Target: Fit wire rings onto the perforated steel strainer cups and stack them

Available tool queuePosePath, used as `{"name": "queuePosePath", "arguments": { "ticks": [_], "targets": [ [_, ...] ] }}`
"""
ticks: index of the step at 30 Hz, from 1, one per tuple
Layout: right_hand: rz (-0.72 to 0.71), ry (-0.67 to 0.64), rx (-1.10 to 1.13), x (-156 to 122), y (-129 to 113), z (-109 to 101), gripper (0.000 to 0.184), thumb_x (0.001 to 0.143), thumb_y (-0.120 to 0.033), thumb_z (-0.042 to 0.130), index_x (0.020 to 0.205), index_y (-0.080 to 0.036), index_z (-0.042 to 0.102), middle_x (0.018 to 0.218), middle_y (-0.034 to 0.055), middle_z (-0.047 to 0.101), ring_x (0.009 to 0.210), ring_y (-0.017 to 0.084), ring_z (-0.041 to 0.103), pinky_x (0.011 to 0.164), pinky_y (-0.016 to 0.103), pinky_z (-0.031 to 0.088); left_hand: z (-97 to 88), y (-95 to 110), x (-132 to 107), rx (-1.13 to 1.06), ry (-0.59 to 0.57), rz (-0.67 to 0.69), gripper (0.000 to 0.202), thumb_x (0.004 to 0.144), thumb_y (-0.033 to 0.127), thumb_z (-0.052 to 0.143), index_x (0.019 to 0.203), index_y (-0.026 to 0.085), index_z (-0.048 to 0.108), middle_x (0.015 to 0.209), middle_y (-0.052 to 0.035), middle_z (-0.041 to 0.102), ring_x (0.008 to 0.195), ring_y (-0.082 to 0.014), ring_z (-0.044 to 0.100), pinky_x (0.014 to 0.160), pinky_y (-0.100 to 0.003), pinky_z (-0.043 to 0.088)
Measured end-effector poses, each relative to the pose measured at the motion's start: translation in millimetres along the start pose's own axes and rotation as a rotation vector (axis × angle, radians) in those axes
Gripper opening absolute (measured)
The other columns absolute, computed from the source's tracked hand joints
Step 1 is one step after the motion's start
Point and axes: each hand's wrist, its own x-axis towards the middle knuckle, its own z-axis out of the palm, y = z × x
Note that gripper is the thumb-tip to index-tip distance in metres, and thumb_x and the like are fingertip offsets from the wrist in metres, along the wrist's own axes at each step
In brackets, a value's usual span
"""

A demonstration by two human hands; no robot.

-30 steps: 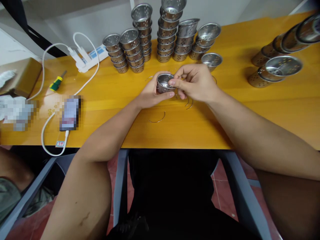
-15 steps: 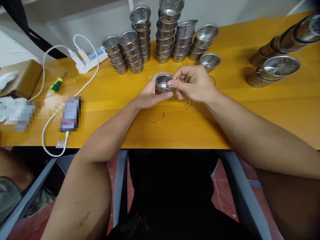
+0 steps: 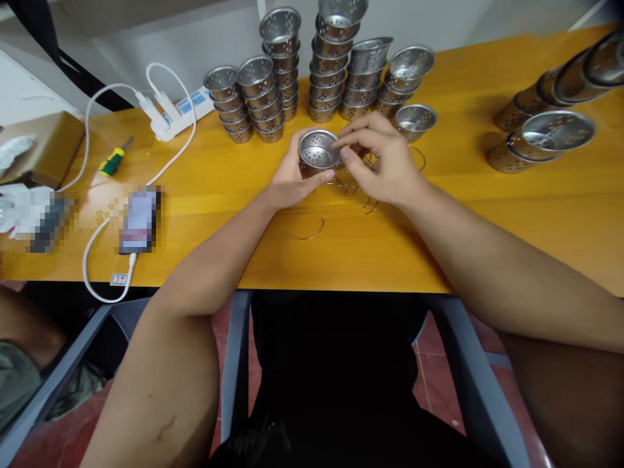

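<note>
My left hand [image 3: 291, 174] is wrapped round a small perforated metal cup [image 3: 319, 151], which stands mouth up just over the table. Holes show in its floor and side. Beside the cup's right rim is my right hand [image 3: 383, 156], thumb and fingers apart with nothing visible between them. Whether a fingertip touches the rim I cannot tell. Thin curved wires [image 3: 347, 185] lie under and around the right hand, partly hidden by it. Another curved wire [image 3: 312, 235] lies alone nearer the table's front edge.
Stacks of perforated cups [image 3: 327, 78] line the back of the table [image 3: 234, 253], with a single cup [image 3: 414, 122] before them. More stacks [image 3: 541, 140] stand right. At left are a phone [image 3: 140, 221] on a cable, a screwdriver [image 3: 113, 161], a power strip [image 3: 182, 117] and a cardboard box [image 3: 53, 146].
My right hand's pinch at the cup's rim has opened, and its fingers have lifted and spread. The cup in my left hand has tipped slightly, showing more of its inside.
</note>
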Motion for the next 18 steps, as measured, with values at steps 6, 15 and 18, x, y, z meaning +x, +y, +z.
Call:
{"name": "queuePosePath", "arguments": {
  "ticks": [6, 15, 18],
  "targets": [
    [0.013, -0.088, -0.063, -2.7, -1.3, 1.6, 0.047, 0.118, -0.088, 0.081, 0.133, -0.046, 0.098, 0.153, 0.0103, 0.089, 0.167, 0.05, 0.071, 0.148, 0.08, 0.059, -1.4, 16.7, 0.1, -0.069, 0.103, -0.023, 0.081, 0.139, 0.052, 0.029, 0.203, 0.035, -0.017, 0.183, -0.0145, 0.05, 0.176, -0.0348, 0.074, 0.14, -0.067, 0.067],
    [0.014, -0.131, 0.052, -5.1, -1.3, 9.4, 0.06, 0.106, -0.091, 0.099, 0.14, -0.042, 0.096, 0.163, 0.0143, 0.081, 0.166, 0.053, 0.072, 0.145, 0.08, 0.062, 8.8, -14.0, 2.1, -0.378, 0.09, -0.094, 0.115, 0.117, 0.101, 0.063, 0.198, 0.044, 0.006, 0.189, -0.0127, 0.056, 0.171, -0.0371, 0.071, 0.148, -0.068, 0.066],
    [0.06, -0.125, 0.014, -4.4, -2.5, 8.5, 0.087, 0.093, -0.088, 0.112, 0.161, -0.041, 0.084, 0.167, 0.0152, 0.081, 0.166, 0.055, 0.071, 0.14, 0.077, 0.067, 8.1, -12.7, 3.2, -0.474, 0.089, -0.119, 0.126, 0.103, 0.112, 0.073, 0.195, 0.044, 0.018, 0.193, -0.0137, 0.054, 0.174, -0.04, 0.067, 0.153, -0.07, 0.063]
  ]
}}
